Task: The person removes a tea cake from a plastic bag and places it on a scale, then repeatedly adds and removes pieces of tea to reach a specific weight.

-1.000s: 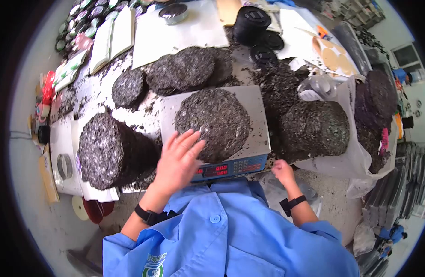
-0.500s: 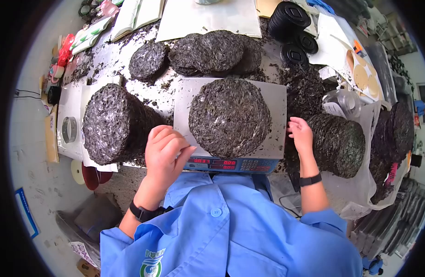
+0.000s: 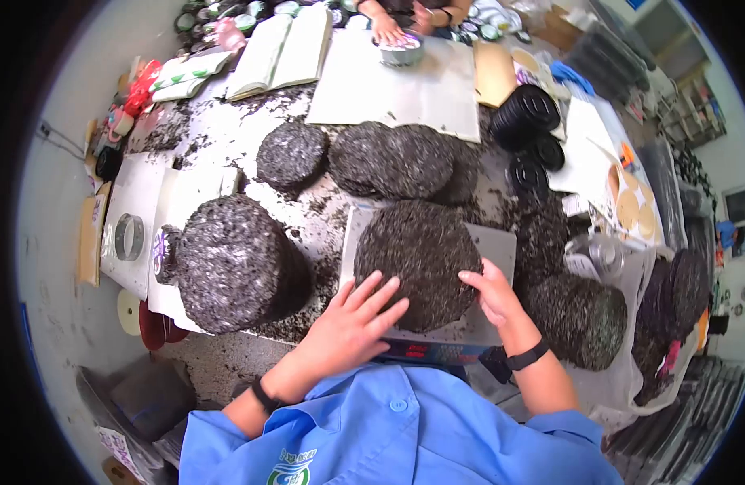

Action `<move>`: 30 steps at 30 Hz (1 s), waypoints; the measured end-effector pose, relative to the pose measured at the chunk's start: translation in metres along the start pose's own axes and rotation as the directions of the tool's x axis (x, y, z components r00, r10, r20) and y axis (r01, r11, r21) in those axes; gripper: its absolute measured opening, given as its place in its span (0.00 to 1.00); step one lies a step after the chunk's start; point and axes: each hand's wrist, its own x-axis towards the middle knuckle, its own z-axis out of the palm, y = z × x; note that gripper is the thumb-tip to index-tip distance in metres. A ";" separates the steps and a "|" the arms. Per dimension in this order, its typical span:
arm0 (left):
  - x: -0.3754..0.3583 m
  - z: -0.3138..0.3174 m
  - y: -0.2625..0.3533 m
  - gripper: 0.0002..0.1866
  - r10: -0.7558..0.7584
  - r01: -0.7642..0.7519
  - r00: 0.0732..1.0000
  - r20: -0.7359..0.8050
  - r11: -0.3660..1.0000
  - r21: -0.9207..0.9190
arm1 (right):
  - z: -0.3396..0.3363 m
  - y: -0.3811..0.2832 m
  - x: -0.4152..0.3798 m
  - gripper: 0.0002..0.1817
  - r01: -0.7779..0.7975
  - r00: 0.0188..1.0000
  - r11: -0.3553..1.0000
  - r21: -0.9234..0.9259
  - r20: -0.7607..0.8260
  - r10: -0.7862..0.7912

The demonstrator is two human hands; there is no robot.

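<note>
A dark round pressed cake (image 3: pixel 417 263) lies on the metal plate of a blue scale (image 3: pixel 495 250) in front of me. My left hand (image 3: pixel 352 323) has its fingers spread, the tips at the cake's lower left edge. At the cake's right edge is my right hand (image 3: pixel 495 295), thumb and fingers apart, its thumb touching the rim. To the left stands a tall stack of similar cakes (image 3: pixel 231 263), and another stack (image 3: pixel 578 319) leans to the right of the scale.
Smaller round cakes (image 3: pixel 392 160) lie behind the scale. Black round lids (image 3: pixel 526 117), an open notebook (image 3: pixel 283 50) and a large pale sheet (image 3: pixel 388 93) are farther back. Across the table, a co-worker's hand (image 3: pixel 388 31) rests on a round tin (image 3: pixel 400 52).
Both hands have moved in to the edges of the cake on the scale. The view has tilted up, bringing the co-worker's hands into sight at the top.
</note>
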 end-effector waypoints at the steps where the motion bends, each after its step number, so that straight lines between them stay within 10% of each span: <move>1: -0.011 -0.027 0.004 0.44 0.001 0.000 0.998 -0.056 1.000 0.011 | 0.009 -0.014 0.017 0.25 -0.007 1.000 1.000 0.011 -0.011 0.007; 4: -0.062 -0.091 0.001 0.45 -0.123 0.146 0.937 -0.328 0.988 0.044 | 0.038 -0.055 0.094 0.22 -0.002 0.992 1.000 0.013 0.122 0.000; 8: -0.092 -0.117 -0.026 0.53 -0.670 0.697 0.717 -0.190 0.687 0.205 | 0.104 -0.084 0.222 0.18 -0.016 0.940 0.999 -0.033 0.341 0.026; 13: -0.116 -0.112 -0.063 0.44 -0.599 0.611 0.791 -0.123 0.764 0.207 | 0.158 -0.060 0.328 0.18 -0.114 0.956 0.943 -0.312 0.222 0.189; 16: -0.125 -0.121 -0.074 0.43 -0.572 0.579 0.815 -0.089 0.805 0.125 | 0.166 -0.050 0.333 0.39 -0.202 0.972 0.686 -0.699 -0.057 0.228; 19: -0.124 -0.129 -0.071 0.36 -0.532 0.528 0.845 -0.044 0.821 0.216 | 0.162 -0.072 0.302 0.45 -0.096 0.985 0.683 -0.724 0.028 0.168; 23: -0.127 -0.142 -0.066 0.22 -0.351 0.532 0.711 -0.609 0.835 0.141 | 0.171 -0.126 0.221 0.38 0.148 0.915 0.772 -0.618 0.382 0.131; 26: -0.108 -0.129 -0.052 0.18 -0.653 -0.037 0.170 -0.739 0.745 -0.666 | 0.191 -0.133 0.135 0.40 0.153 0.786 0.955 -0.253 0.617 0.037; 27: -0.091 -0.124 -0.046 0.20 -0.812 -0.404 0.195 -0.550 0.445 -0.799 | 0.189 -0.125 0.114 0.41 0.049 0.741 0.984 -0.169 0.667 0.078; 30: -0.050 -0.102 -0.026 0.16 -0.890 -0.533 0.391 -0.235 -0.011 -0.846 | 0.190 -0.114 0.045 0.40 -0.061 0.780 0.997 0.054 0.626 0.014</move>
